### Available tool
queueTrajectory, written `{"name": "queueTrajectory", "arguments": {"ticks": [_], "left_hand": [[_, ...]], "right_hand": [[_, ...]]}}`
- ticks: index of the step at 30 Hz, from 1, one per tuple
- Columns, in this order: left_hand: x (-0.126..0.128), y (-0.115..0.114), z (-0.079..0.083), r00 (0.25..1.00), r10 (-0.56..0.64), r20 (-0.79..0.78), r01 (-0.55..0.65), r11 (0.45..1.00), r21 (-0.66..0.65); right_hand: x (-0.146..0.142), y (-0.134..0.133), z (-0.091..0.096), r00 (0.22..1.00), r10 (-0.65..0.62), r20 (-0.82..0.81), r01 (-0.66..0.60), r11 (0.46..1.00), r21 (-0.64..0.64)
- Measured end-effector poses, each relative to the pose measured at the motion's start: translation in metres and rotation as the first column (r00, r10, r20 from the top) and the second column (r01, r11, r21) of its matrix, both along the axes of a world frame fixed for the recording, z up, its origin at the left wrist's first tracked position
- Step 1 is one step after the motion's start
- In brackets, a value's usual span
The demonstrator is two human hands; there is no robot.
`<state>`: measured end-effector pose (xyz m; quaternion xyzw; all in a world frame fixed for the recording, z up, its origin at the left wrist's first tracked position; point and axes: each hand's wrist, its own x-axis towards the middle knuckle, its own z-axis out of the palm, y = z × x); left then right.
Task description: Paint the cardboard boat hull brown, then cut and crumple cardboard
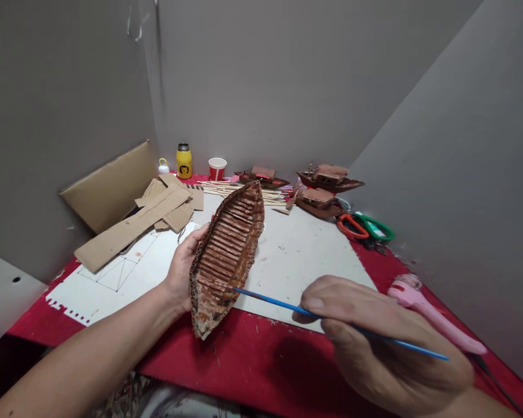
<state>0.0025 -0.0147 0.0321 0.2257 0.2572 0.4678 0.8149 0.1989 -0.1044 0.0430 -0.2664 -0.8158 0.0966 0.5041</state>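
In the head view, my left hand [183, 268] grips a brown cardboard model boat [226, 244] by its left side, tilted up so its ribbed inside faces me. Part of that hand is hidden behind the hull. Brown paint covers most of the inside, with paler patches near the lower tip. My right hand [375, 342] pinches a thin blue paintbrush [270, 300]. The brush's tip touches the inside of the boat near its lower end.
On the red-covered table [261, 360] lies white paper [305, 249]. Cut cardboard pieces [135, 229] are at left. Behind are thin sticks [226, 190], a yellow bottle [183, 161], a paper cup [217, 169] and finished-looking boats [331, 177]. Scissors [370, 226] and a pink glue gun [436, 316] lie right.
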Motion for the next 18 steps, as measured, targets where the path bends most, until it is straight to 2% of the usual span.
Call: {"name": "queueTrajectory", "arguments": {"ticks": [4, 8, 14, 18], "left_hand": [[0.0014, -0.0024, -0.0012, 0.998, 0.038, -0.046, -0.039, 0.999, -0.034], [0.0026, -0.0042, -0.0002, 0.995, 0.015, -0.101, -0.021, 0.998, -0.061], [0.0009, -0.0053, 0.0009, 0.984, -0.049, -0.173, 0.042, 0.998, -0.046], [0.001, -0.0049, 0.0012, 0.979, -0.049, -0.196, 0.037, 0.997, -0.066]], "right_hand": [[-0.0062, 0.002, 0.002, 0.998, -0.005, 0.067, 0.002, 0.999, 0.042], [-0.0091, 0.0027, -0.0006, 0.995, -0.012, 0.097, 0.004, 0.997, 0.077], [-0.0082, -0.0004, 0.0061, 0.986, -0.026, 0.164, 0.022, 0.999, 0.026], [-0.0082, 0.0004, 0.007, 0.987, -0.023, 0.158, 0.016, 0.999, 0.043]]}}
